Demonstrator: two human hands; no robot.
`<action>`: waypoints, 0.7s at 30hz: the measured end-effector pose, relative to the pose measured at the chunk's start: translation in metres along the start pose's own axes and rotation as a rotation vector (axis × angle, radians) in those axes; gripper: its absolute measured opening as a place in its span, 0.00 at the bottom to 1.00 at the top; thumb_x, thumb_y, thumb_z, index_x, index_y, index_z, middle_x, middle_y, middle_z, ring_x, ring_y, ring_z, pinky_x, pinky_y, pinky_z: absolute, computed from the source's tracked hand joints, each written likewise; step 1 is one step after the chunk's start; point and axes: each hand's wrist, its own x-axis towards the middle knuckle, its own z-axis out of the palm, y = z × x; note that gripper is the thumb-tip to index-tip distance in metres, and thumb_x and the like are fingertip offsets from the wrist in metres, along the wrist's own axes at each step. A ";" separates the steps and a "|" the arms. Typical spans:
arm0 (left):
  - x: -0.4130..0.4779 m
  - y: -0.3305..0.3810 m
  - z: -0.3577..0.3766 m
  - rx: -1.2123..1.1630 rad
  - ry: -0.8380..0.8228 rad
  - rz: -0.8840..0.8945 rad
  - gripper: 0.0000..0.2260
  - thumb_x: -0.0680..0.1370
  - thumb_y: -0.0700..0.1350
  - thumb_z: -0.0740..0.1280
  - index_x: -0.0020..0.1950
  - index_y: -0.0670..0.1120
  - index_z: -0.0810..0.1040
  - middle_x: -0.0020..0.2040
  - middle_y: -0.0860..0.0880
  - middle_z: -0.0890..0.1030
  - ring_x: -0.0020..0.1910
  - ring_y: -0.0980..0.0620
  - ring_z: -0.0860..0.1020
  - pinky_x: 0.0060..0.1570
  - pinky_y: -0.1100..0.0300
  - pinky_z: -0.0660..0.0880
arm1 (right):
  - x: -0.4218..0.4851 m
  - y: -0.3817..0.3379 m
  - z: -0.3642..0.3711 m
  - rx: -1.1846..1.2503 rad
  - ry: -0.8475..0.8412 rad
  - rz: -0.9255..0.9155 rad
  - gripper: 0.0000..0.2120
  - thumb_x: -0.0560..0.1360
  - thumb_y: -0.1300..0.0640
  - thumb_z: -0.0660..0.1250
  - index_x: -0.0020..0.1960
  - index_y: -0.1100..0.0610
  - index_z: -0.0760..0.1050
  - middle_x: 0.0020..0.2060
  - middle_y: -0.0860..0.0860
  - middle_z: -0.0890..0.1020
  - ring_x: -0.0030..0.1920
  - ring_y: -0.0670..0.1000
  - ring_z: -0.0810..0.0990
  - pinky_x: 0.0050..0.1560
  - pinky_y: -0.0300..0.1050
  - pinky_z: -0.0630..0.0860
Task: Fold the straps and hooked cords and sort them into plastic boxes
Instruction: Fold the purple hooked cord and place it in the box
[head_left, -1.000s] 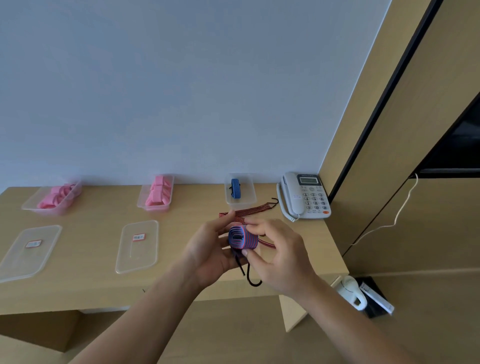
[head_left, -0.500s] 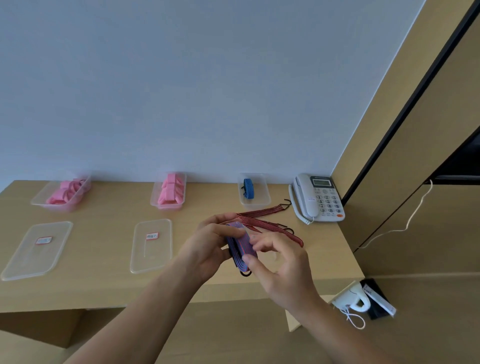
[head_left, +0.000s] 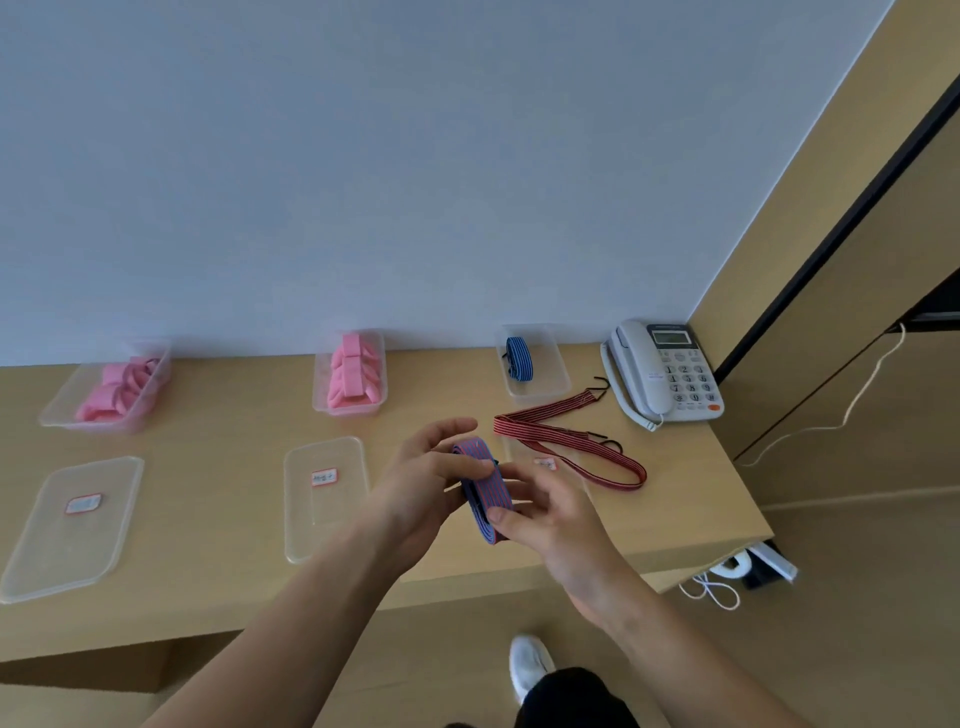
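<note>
Rear wall (head_left: 415, 156) plain, pale blue-grey, evenly lit. Light wood desk (head_left: 234, 415) stands flush against it. To the right, tan wood panelling (head_left: 857, 322) crossed by a dark diagonal strip (head_left: 831, 239). White telephone (head_left: 662, 374) sits at the desk's far right corner. Thin white cable (head_left: 831, 423) hangs along the panelling. Floor (head_left: 857, 649) tan; a small white object (head_left: 735, 564) with a looped cord lies below the desk's right end.

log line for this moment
left hand, right hand: hold folded blue-red cord | red cord: loose on desk | far-right box: one blue cord
</note>
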 end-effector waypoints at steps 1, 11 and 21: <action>0.008 0.000 -0.001 0.001 0.002 -0.035 0.21 0.72 0.25 0.69 0.63 0.40 0.78 0.55 0.38 0.83 0.50 0.42 0.83 0.54 0.48 0.82 | 0.008 0.003 -0.003 -0.021 0.012 0.008 0.18 0.71 0.65 0.74 0.60 0.57 0.79 0.50 0.58 0.85 0.47 0.59 0.83 0.49 0.54 0.81; 0.111 0.014 0.021 0.126 0.109 -0.123 0.19 0.72 0.29 0.74 0.61 0.40 0.79 0.49 0.42 0.85 0.41 0.49 0.86 0.37 0.58 0.81 | 0.115 0.002 -0.034 -0.321 0.000 0.052 0.17 0.67 0.54 0.79 0.52 0.47 0.77 0.43 0.46 0.86 0.44 0.44 0.84 0.40 0.36 0.77; 0.214 0.027 0.068 0.267 0.095 -0.140 0.19 0.73 0.34 0.77 0.62 0.43 0.79 0.52 0.44 0.86 0.46 0.50 0.87 0.49 0.56 0.83 | 0.218 0.000 -0.077 -0.795 0.168 -0.071 0.19 0.69 0.51 0.74 0.54 0.49 0.68 0.38 0.45 0.80 0.38 0.48 0.81 0.32 0.37 0.70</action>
